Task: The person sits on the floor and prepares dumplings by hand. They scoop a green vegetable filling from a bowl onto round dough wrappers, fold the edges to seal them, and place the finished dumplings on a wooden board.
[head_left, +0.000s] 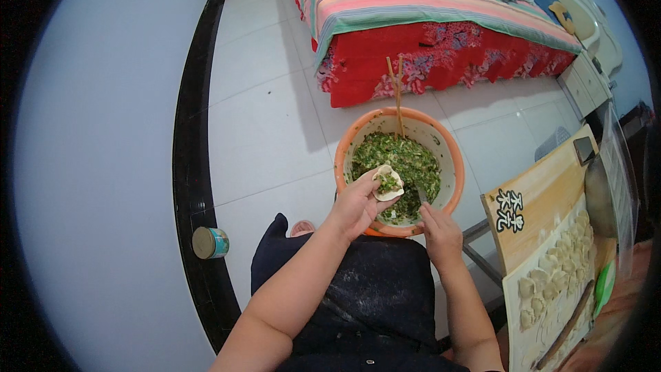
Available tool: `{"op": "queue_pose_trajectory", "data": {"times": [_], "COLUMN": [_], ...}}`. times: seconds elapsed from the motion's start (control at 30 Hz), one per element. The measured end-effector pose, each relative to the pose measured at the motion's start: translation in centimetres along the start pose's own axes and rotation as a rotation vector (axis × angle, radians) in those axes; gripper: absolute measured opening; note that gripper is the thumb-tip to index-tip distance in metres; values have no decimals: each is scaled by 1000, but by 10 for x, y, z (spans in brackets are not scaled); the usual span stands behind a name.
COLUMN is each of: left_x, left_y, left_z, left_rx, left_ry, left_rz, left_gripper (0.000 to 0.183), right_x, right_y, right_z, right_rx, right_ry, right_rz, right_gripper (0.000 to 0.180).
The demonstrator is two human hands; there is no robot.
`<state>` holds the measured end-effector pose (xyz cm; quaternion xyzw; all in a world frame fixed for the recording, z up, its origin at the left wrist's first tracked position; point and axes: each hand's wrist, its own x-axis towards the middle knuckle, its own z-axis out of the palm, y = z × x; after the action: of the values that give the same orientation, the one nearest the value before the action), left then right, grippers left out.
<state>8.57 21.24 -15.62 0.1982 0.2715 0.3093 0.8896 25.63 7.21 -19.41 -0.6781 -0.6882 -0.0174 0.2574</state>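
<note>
My left hand (355, 207) cradles a round dough wrapper (381, 196) over the basin, and a small mound of chopped green filling (388, 183) lies on it. In my right hand (443, 236) is a thin metal utensil (422, 195); its far end is down at the filling, so its exact kind is unclear. Below both hands stands an orange-rimmed basin (456, 165) with a pale inside. It holds a large mass of chopped green filling (395, 157). Two wooden chopsticks (397, 88) stick up from the filling at the basin's far side.
On the right, a wooden board (547, 165) carries a phone (584, 150) and a white board (516, 315) with several dumplings (557, 268) and a rolling pin (565, 325). A jar (210, 243) stands by the left wall. A bed (392, 5) lies beyond the basin.
</note>
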Motion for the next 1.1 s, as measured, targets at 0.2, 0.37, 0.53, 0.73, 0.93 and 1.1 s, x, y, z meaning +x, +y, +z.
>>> {"op": "queue_pose_trajectory", "data": {"times": [0.2, 0.37, 0.53, 0.73, 0.93, 1.1], "left_x": [-14, -49, -100, -170, -215, -238], "left_y": [-4, -12, -18, -28, -43, -53], "left_z": [5, 33, 63, 95, 103, 111], "left_rx": [50, 35, 103, 233, 321, 303], "left_ry": [-148, -148, -257, -313, -266, -252], "left_rz": [-82, -157, -275, -244, -136, -103], "left_gripper": [43, 42, 42, 42, 40, 37], "right_x": [-1, -16, -30, -54, -81, -98], "right_y": [-19, -54, -70, -99, -123, -137], "right_z": [-41, -90, -113, -148, -167, -173], "right_rx": [-138, 73, 8, -41, 66, -40], "right_ry": [-224, 21, 421, 481, 462, 533], "right_rz": [-5, -49, -291, -544, -490, -556], "right_gripper": [50, 53, 32, 25, 26, 24]}}
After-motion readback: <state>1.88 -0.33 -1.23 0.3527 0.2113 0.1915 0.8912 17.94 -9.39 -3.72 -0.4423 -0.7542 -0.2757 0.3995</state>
